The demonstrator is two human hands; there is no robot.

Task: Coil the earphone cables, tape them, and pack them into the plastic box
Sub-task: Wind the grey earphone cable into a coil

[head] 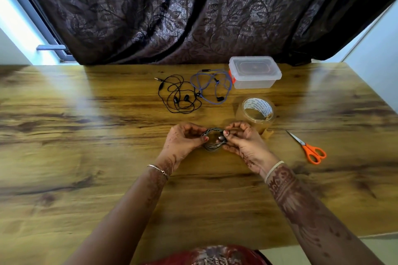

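A grey earphone cable (212,148) is wound into a small coil just above the table's middle. My left hand (183,141) pinches the coil's left side, and my right hand (243,140) pinches its right side, where the earbuds sit. Farther back lie loose black earphones (178,97) and, tangled beside them, blue earphones (212,87). The clear plastic box (255,72), lid on, stands at the back right of the earphones. A roll of clear tape (256,112) stands just behind my right hand.
Orange-handled scissors (310,149) lie to the right of my right hand. The wooden table (86,135) ends at a dark patterned curtain (193,13) along its far edge. A window frame shows at the far left.
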